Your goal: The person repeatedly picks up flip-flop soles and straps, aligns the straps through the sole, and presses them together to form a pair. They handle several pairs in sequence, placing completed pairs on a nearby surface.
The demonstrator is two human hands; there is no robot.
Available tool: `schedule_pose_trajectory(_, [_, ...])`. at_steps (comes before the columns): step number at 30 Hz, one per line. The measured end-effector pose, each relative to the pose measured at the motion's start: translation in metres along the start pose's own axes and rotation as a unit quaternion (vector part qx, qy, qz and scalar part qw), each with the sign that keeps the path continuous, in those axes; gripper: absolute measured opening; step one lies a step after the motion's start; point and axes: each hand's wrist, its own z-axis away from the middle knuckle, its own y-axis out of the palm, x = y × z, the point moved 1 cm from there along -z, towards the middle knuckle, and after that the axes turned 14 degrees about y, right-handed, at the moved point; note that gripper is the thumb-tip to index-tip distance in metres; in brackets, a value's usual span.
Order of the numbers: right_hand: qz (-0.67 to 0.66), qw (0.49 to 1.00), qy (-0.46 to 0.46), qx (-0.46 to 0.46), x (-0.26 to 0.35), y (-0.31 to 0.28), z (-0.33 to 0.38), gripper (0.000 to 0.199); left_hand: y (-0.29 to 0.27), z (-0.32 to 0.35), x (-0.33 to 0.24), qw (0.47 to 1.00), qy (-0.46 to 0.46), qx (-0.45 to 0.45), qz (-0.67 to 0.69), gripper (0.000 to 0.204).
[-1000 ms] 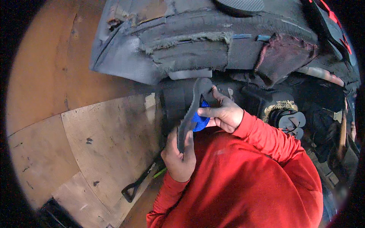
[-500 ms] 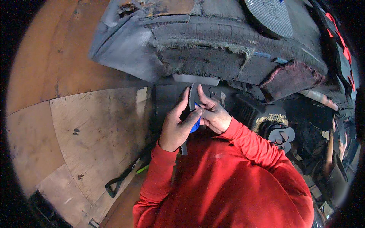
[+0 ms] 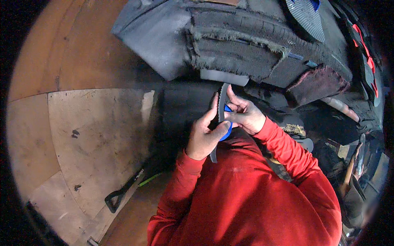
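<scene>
A flip-flop (image 3: 222,98) is held edge-on between my two hands, in front of my red-sleeved body. Its dark grey sole has a ridged edge, and a blue strap (image 3: 227,133) shows at its side. My left hand (image 3: 203,137) grips the sole from the left, thumb near the strap. On the other side my right hand (image 3: 249,118) pinches by the strap, its index finger raised along the upper sole. The fingers partly hide the strap. Just beyond the sole's upper end is the pale front lip (image 3: 225,77) of a worn, padded bench (image 3: 238,55).
Another grey textured flip-flop (image 3: 307,18) with a blue strap lies on the bench, at the top right. Dark pieces with red strips (image 3: 371,63) line the far right. Wooden panels (image 3: 102,139) and a black handle (image 3: 113,201) are at left; a grey flip-flop (image 3: 305,143) sits behind my right forearm.
In the picture, my hands and the flip-flop have shifted slightly right, while the bench sits higher and further right. Both hands keep their hold on the flip-flop.
</scene>
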Motion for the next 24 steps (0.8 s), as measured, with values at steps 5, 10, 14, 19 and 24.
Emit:
schedule_pose_trajectory(5, [0.247, 0.959, -0.126, -0.059, -0.001, 0.01, 0.011, 0.093, 0.01, 0.019, 0.005, 0.992, 0.07, -0.056, 0.084, 0.082])
schedule_pose_trajectory(10, [0.13, 0.98, -0.14, -0.057, -0.009, 0.024, 0.006, 0.078, -0.007, 0.008, -0.011, 0.983, 0.137, -0.025, -0.116, 0.083])
schedule_pose_trajectory(14, [-0.191, 0.977, -0.048, 0.082, -0.01, 0.036, -0.011, 0.051, -0.022, -0.014, -0.03, 0.97, 0.1, 0.046, -0.215, 0.081])
schedule_pose_trajectory(19, [-0.323, 0.936, -0.011, 0.137, -0.016, 0.035, -0.021, 0.038, -0.018, -0.031, -0.048, 0.993, -0.03, 0.071, -0.092, 0.086])
schedule_pose_trajectory(24, [-0.273, 0.96, 0.008, 0.063, -0.005, -0.003, -0.035, 0.023, -0.016, -0.071, -0.013, 0.991, -0.112, 0.06, -0.039, 0.062])
